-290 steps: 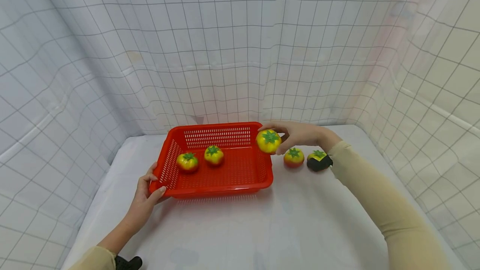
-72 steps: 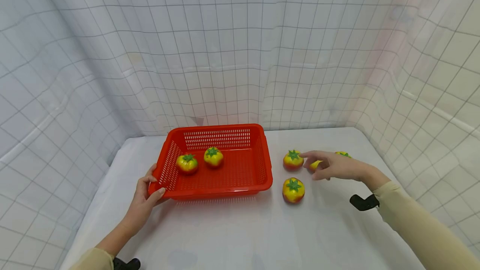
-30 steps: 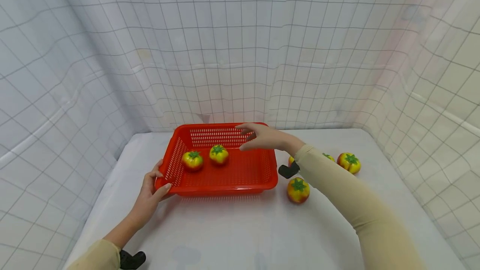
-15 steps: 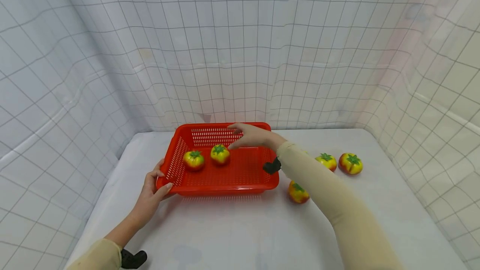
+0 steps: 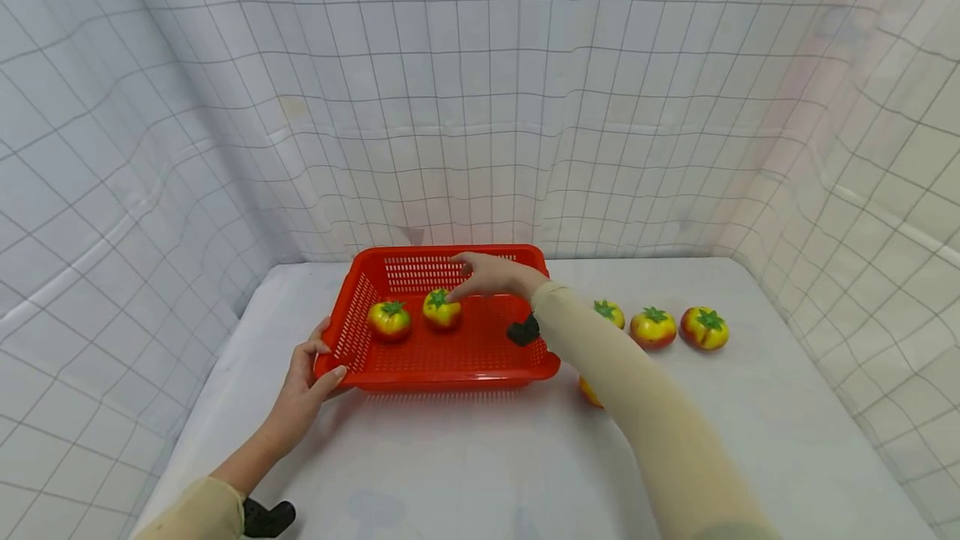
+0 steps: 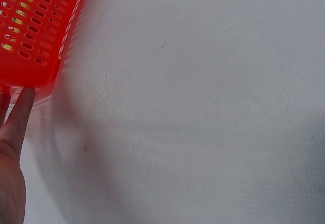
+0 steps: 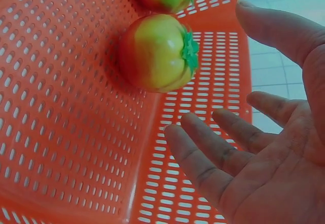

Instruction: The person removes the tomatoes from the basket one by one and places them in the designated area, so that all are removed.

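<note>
My left hand (image 5: 294, 398) grips the front left corner of a red perforated plastic basket (image 5: 450, 378), thumb on the rim and fingers along the side. Two yellow-red toy tomatoes with green star-shaped tops sit inside, one (image 5: 387, 322) towards the left and another (image 5: 441, 315) nearer the middle. Above that middle tomato hovers my right hand (image 5: 491, 275). In the right wrist view its fingers are spread and hold nothing, with a gap between them and the tomato (image 7: 152, 54). The left wrist view shows only part of my left hand (image 6: 10, 183) at the basket corner.
Right of the basket, toy tomatoes rest on the white table: a row of one (image 5: 609, 312), another (image 5: 653, 330) and a third (image 5: 705, 329), plus one in front (image 5: 588, 392) partly hidden by my right sleeve. Grid-patterned white curtains (image 5: 480, 107) stand behind and beside.
The tomato my right hand held earlier is no longer in it; more tomatoes lie on the table. That hand has moved left from the table and lowered towards the middle tomato. My left hand keeps its grip.
</note>
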A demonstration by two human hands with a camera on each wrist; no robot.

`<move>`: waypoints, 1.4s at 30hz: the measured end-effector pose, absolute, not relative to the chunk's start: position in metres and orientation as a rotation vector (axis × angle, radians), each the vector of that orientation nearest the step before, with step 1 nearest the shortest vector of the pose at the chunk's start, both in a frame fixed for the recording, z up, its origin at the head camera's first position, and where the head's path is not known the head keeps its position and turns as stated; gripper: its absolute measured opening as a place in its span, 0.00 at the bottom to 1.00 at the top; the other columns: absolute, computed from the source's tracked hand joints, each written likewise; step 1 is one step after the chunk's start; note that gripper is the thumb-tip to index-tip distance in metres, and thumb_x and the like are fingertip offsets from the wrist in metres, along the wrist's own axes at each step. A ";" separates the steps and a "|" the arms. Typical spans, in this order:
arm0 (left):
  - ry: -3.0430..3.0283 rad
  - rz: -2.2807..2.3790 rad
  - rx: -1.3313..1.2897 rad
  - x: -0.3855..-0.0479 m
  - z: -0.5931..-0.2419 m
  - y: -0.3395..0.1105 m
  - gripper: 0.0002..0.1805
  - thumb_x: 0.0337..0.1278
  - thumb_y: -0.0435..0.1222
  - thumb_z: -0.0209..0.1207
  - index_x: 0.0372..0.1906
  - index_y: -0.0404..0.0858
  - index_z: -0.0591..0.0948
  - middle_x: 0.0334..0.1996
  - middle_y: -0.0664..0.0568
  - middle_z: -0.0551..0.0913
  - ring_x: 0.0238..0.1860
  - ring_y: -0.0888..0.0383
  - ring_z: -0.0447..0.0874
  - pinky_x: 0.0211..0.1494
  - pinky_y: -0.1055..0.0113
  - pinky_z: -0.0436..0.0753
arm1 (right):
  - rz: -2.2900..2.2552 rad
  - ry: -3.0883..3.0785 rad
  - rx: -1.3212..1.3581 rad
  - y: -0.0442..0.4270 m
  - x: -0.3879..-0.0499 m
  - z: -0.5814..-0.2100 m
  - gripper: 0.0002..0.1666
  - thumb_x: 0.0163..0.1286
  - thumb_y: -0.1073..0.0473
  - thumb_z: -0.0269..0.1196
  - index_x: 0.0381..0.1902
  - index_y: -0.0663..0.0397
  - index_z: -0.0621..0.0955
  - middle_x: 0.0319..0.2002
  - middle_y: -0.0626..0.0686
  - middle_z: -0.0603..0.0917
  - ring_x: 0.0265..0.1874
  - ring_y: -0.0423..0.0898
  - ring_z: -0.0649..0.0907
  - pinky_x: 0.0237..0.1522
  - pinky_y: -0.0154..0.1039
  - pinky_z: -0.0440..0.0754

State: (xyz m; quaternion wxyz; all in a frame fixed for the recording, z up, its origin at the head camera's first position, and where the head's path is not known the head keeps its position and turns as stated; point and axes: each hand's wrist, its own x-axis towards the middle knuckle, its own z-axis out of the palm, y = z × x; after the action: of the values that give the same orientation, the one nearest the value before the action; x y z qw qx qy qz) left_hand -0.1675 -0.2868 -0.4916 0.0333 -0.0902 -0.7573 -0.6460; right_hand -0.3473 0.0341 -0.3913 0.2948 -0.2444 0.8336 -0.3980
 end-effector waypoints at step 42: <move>-2.298 -2.009 -0.308 -0.167 -0.493 -0.286 0.17 0.77 0.28 0.50 0.57 0.34 0.54 0.83 0.48 0.38 0.77 0.31 0.43 0.52 0.67 0.84 | -1.112 1.985 -0.417 0.014 -0.360 -0.433 0.51 0.62 0.55 0.76 0.77 0.52 0.63 0.58 0.57 0.77 0.52 0.60 0.85 0.56 0.53 0.83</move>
State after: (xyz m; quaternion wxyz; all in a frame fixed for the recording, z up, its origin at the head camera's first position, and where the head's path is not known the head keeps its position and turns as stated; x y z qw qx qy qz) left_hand -0.1674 -0.2863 -0.4930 0.0370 -0.1002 -0.7486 -0.6544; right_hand -0.3598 0.0140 -0.4332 0.4026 -0.1649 0.7856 -0.4399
